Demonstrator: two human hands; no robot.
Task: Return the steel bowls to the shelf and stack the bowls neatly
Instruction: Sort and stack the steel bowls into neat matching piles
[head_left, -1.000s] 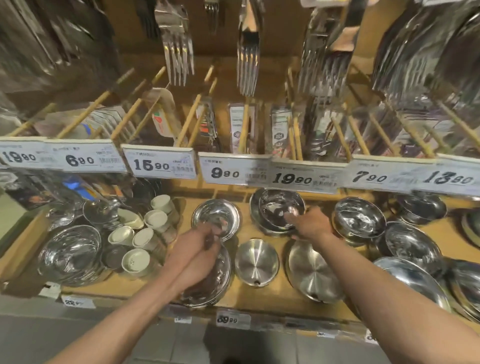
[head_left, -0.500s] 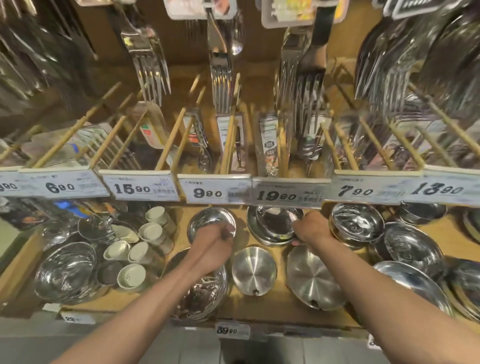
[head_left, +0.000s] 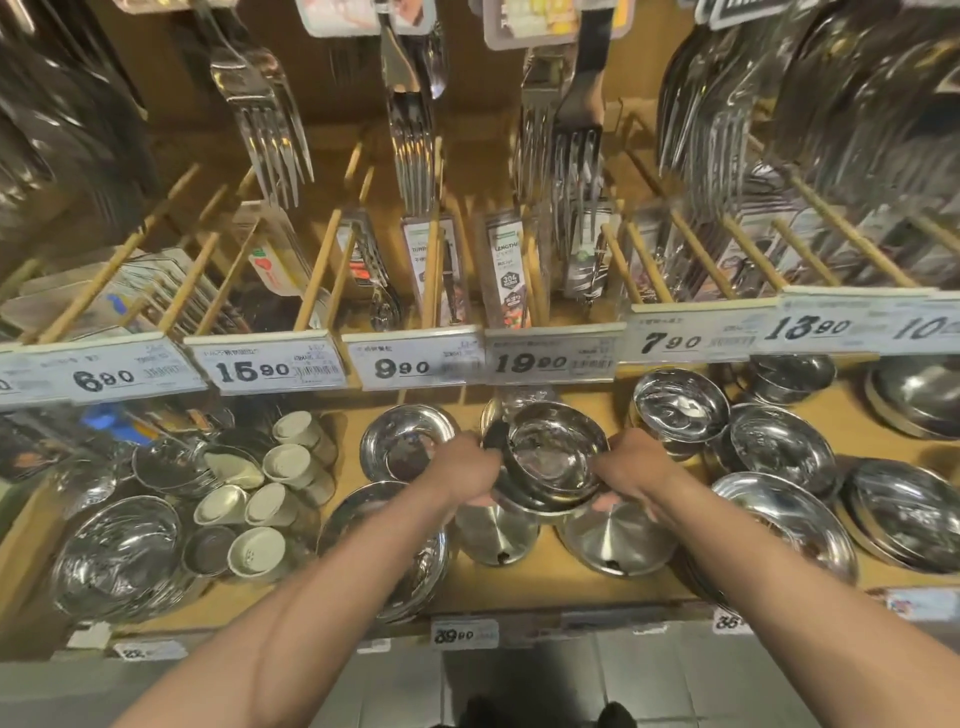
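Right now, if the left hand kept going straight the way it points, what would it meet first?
Probably the bowl stack it already grips, held between the left hand and right hand. Depth beyond is unclear.

1. A wooden shelf (head_left: 545, 587) in a warm tan runs across the lower half of the view, its front edge carrying small price labels (head_left: 464, 635).
2. Above it sits a second wooden tier with slanted wooden dividers (head_left: 317, 275) forming narrow lanes that hold packaged utensils (head_left: 506, 270).
3. A row of white price tags (head_left: 415, 361) lines the front of that upper tier, printed with large black numbers.
4. Forks (head_left: 270, 135) and other cutlery hang in packs from the top, in front of a brown back panel (head_left: 332, 98).
5. Grey floor tiles (head_left: 519, 680) show below the shelf.
6. The light is warm and glints off the hanging metal.
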